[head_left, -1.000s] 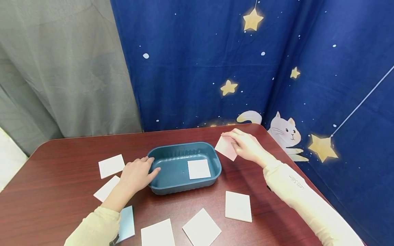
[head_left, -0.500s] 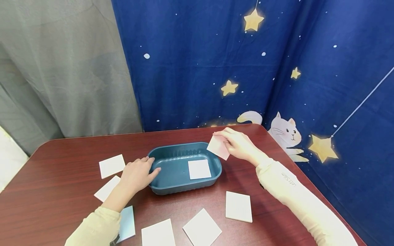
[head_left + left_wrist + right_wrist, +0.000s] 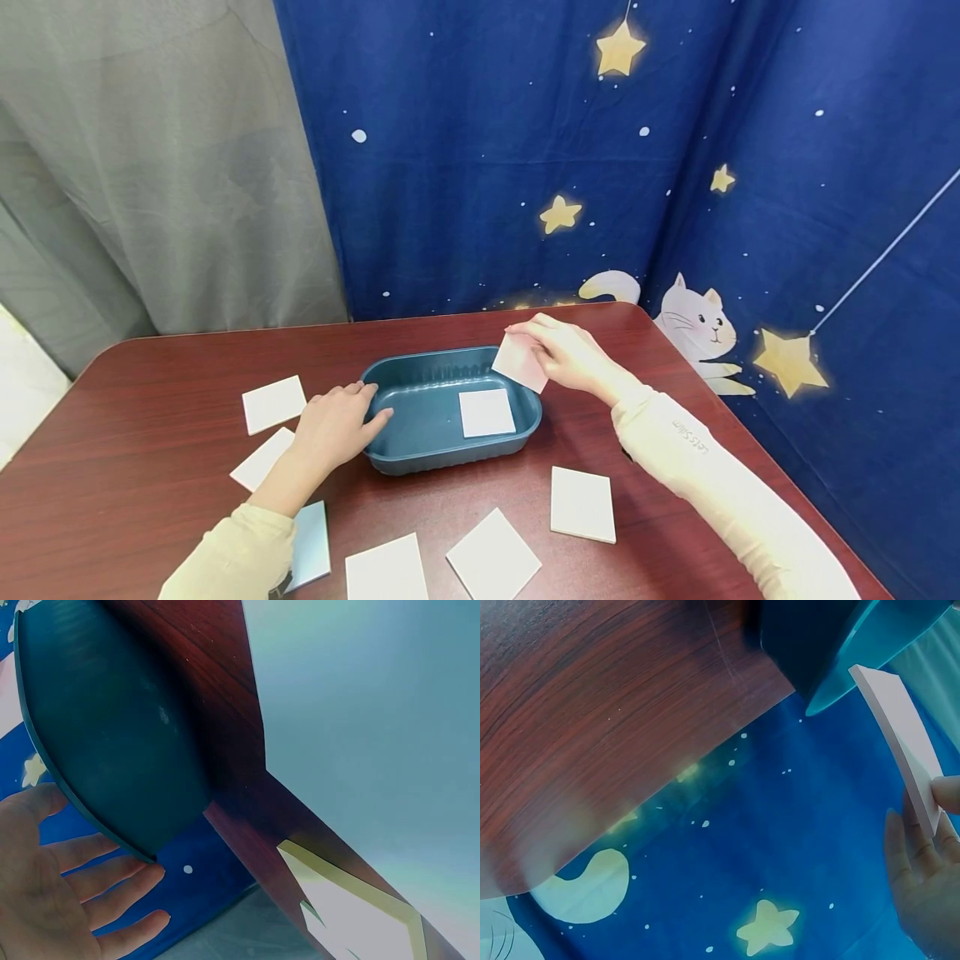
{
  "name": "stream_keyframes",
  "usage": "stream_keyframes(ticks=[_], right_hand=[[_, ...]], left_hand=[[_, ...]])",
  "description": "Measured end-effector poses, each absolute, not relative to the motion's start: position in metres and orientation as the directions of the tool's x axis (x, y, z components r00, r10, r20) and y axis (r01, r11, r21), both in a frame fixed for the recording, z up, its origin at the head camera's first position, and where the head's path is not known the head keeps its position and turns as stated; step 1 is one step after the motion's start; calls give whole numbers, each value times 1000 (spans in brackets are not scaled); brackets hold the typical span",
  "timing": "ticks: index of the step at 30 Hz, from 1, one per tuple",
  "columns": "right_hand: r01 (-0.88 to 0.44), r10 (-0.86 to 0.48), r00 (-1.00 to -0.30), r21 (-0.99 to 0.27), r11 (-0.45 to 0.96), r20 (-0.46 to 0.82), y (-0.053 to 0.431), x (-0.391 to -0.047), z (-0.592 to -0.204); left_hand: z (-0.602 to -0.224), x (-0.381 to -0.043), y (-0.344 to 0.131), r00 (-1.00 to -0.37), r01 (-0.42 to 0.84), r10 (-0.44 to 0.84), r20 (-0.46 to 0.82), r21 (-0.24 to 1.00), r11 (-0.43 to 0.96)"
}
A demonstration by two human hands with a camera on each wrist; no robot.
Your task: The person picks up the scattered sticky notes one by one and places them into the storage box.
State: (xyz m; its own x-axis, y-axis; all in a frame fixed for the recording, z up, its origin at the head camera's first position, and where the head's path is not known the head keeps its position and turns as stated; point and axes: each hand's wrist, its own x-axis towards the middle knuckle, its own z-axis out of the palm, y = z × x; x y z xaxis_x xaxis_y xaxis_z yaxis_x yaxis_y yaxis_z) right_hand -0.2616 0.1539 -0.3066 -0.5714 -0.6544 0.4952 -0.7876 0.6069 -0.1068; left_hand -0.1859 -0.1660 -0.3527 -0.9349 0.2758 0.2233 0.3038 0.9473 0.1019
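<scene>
Pale pink, a single square tile (image 3: 517, 365) is clamped between the thumb and fingers of the right hand (image 3: 568, 354), held tilted over the far right corner of one dark teal tray (image 3: 450, 457); whether its low edge touches the rim I cannot tell. On the tray's floor, toward the right, lies one white tile (image 3: 487, 413). The left hand (image 3: 333, 425) rests at the tray's left end, its fingers apart and relaxed, touching the rim, the thumb reaching inside. Around these, six tiles lie on the counter (image 3: 150, 433): five white tiles (image 3: 493, 556), two of them left of the tray and three nearer the person, plus one pale blue tile (image 3: 310, 546) partly under the left sleeve (image 3: 240, 554). Compared with a second ago, the pink one has come left, from just beside the tray's right end to above its corner, and the right hand with it; the left hand, tray and other tiles stay put. Open floor remains inside the tray between the left thumb and the white tile. A strip of wood runs between the tray and the counter's far edge, past which hang one grey curtain (image 3: 187, 167) and a blue star-printed curtain (image 3: 465, 167).
</scene>
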Motion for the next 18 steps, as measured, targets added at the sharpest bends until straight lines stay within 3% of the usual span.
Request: stream_keyframes(ticks=[18], right_hand=[[-810, -717, -573, -140, 569, 396, 134, -260, -313]], left_hand=[[-353, -187, -166, -936, 301, 274, 219, 100, 948]])
